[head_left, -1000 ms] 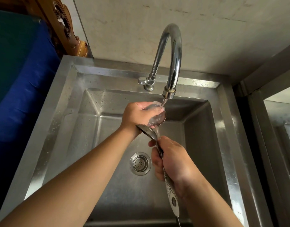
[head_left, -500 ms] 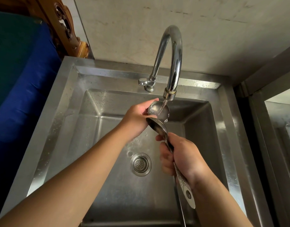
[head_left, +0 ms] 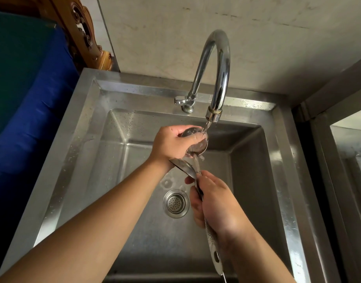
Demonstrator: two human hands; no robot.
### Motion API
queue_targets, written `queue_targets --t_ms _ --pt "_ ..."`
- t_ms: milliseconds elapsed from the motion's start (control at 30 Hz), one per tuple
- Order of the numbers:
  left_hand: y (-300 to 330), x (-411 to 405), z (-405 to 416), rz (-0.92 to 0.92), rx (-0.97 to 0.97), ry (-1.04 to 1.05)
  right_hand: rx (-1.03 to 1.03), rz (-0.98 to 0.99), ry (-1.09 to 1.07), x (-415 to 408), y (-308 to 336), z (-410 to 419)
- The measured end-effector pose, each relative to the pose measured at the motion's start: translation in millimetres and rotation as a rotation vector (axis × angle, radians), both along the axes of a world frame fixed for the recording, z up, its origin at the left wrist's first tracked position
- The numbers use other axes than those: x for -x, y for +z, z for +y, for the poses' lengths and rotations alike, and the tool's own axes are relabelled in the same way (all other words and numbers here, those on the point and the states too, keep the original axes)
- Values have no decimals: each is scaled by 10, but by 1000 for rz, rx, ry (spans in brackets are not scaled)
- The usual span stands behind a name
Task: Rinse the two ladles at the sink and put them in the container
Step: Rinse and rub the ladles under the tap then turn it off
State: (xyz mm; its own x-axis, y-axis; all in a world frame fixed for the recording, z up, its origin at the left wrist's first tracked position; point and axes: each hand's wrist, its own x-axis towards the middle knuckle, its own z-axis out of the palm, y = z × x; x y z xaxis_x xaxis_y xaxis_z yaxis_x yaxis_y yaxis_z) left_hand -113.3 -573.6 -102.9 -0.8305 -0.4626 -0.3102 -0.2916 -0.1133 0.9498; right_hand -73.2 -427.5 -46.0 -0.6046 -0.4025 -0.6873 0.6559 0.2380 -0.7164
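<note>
Two steel ladles are held over the steel sink [head_left: 77,152]. My right hand [head_left: 216,203] grips both handles together; the patterned handle end sticks out below my wrist. The upper ladle's bowl [head_left: 198,142] sits under the running stream from the curved faucet [head_left: 218,74], and my left hand [head_left: 171,144] is wrapped around that bowl, fingers over its rim. The lower ladle's bowl [head_left: 182,165] lies just beneath, out of the stream. No container is in view.
The drain strainer [head_left: 176,203] sits in the wet basin floor below the hands. A blue and green cloth-covered thing [head_left: 26,94] and carved wood [head_left: 83,33] stand left of the sink. A second steel unit [head_left: 351,160] adjoins on the right.
My left hand has closed round the upper ladle's bowl again after opening half a second ago. My right hand shifted slightly back toward me with the handles.
</note>
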Motion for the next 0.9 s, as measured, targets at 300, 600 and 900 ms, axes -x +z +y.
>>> queue_targets --t_ms 300,600,900 --pt "27 5 5 124 104 -55 18 64 -30 54 10 49" --pt "-56 -76 -75 139 -298 -232 51 -40 -94 85 32 28" --pt "-19 -97 -69 70 -262 -175 4 -17 -31 2 33 -12"
